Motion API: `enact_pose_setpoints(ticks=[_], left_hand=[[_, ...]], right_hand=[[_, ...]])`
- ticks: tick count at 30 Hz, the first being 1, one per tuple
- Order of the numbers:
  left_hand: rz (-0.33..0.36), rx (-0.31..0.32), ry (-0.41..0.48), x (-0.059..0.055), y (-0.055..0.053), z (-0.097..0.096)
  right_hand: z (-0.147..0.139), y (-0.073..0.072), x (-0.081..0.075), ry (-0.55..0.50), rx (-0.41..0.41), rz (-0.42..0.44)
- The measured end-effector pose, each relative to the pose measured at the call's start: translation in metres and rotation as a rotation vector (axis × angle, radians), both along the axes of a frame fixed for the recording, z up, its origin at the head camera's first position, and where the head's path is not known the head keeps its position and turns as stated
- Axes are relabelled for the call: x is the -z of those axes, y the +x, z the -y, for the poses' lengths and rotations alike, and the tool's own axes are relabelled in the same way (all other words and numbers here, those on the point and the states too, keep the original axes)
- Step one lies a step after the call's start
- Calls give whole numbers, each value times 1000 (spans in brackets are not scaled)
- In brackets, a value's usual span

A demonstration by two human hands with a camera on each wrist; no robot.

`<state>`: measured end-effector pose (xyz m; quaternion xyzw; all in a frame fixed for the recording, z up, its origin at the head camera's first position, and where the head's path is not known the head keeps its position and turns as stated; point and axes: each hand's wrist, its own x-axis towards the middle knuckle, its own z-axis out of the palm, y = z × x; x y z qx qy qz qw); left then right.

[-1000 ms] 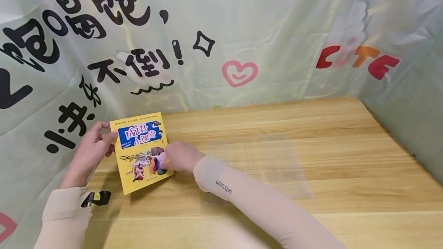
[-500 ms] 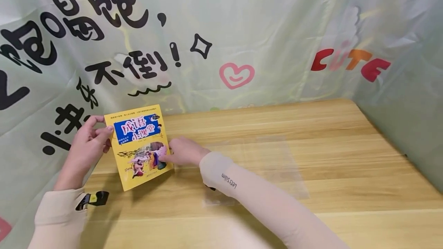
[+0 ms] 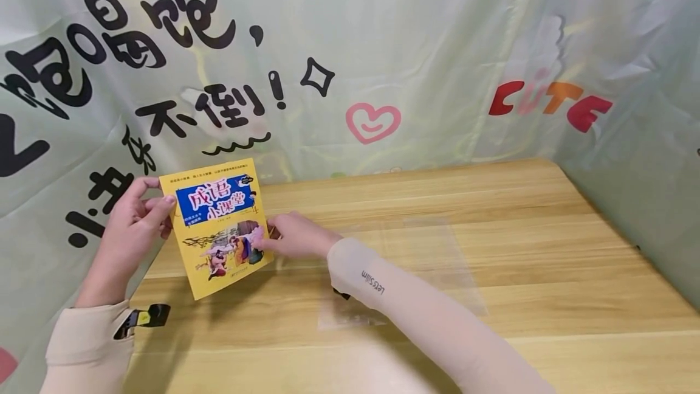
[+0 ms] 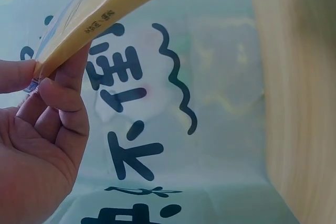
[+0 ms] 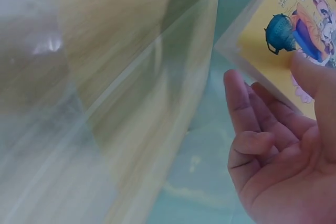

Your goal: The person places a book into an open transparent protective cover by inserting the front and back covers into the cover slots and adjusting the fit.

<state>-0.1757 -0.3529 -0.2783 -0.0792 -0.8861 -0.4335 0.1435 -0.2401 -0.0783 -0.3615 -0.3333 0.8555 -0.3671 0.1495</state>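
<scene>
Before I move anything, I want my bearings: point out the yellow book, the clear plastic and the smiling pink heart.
Yellow book (image 3: 219, 225): head view, front cover's middle.
Clear plastic (image 3: 423, 254): head view, upper right part.
Smiling pink heart (image 3: 373, 124): head view, its curved mouth.

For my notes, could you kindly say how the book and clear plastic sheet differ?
The yellow book is opaque; the clear plastic sheet is see-through. The book is held tilted by the left hand and right hand; the sheet lies on the table. Both have straight edges.
</scene>
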Motion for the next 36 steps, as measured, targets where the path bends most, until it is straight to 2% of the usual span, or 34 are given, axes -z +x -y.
enact_pose_setpoints(ticks=[4, 19, 23, 30, 36], left_hand=[[-11, -15, -7, -1, 1, -2], [-51, -51, -37, 1, 1, -11], [-69, -40, -41, 2, 1, -15], [-44, -22, -13, 1, 0, -20], [-34, 45, 9, -1, -3, -27]], right_hand=[[-4, -1, 0, -3, 7, -35], [-21, 3, -6, -2, 53, -30], [-25, 3, -7, -12, 47, -31], [-33, 1, -8, -18, 46, 1], [-38, -6, -6, -28, 3, 31]])
